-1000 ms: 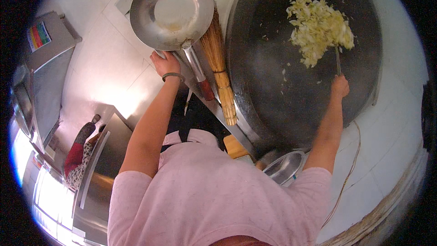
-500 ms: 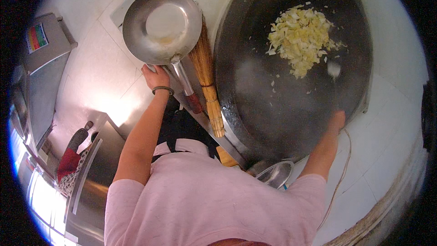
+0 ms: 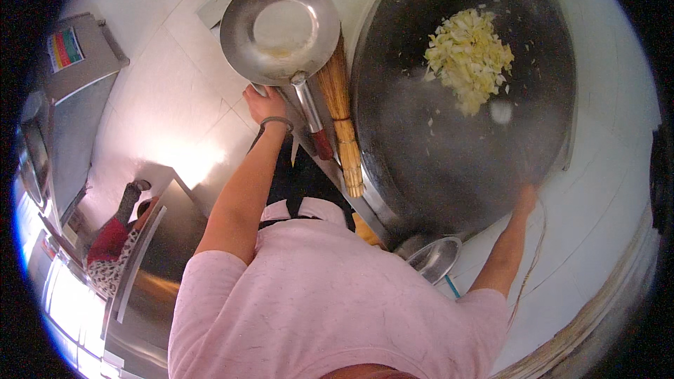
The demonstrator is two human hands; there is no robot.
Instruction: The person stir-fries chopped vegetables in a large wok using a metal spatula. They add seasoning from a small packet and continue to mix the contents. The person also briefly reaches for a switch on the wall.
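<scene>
Chopped pale yellow-green cabbage (image 3: 469, 56) lies heaped in the far part of a large dark wok (image 3: 414, 161). My right hand (image 3: 525, 200), at the wok's near right rim, is closed on a long-handled ladle. Its pale, rounded head (image 3: 500, 111) sits just below the heap; steam mostly hides the handle. My left hand (image 3: 265, 103), with a dark bracelet at the wrist, is at the counter's edge below a steel frying pan (image 3: 242, 28). Its fingers curl at a bit of grey metal that I cannot make out. The pan's red-ended handle (image 3: 309, 112) points toward me, apart from that hand.
A straw whisk brush (image 3: 347, 147) lies between pan and wok. Near the wok's front rim is a metal bowl or strainer (image 3: 435, 260). A thin cord (image 3: 537, 260) hangs at right. Another person in a red top (image 3: 111, 242) stands far left, beside a steel counter (image 3: 165, 238).
The ladle head has moved left and slightly down, closer beneath the cabbage. The cabbage heap looks tighter. My view has shifted a little; my left hand stays below the pan.
</scene>
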